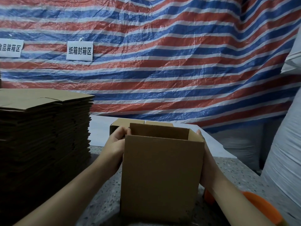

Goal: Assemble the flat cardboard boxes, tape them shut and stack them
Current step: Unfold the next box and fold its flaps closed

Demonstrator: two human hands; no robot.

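Speckled table (104, 190) — both hands (116, 142) clasp box (161, 173).

At six o'clock, the brown matt corrugated cardboard box (162, 173) stands on a speckled, stone-like grey tabletop (104, 198). At twelve o'clock hangs a crinkled, glossy red-white-blue striped woven-plastic tarpaulin (162, 62).

Striped tarp (162, 62) in red, blue and white hung behind my bench, wrinkled, glossy where light caught it. Two white paper signs with black Chinese characters were stuck on it: one (79, 50) left of centre, another (10, 48) cut by left edge. Speckled grey stone worktop (236, 175) lay under me, white sheet (101, 131) spread across its far part. Tall white woven sack (285, 152) stood at right. Lighting was dim, left side in deep shadow.
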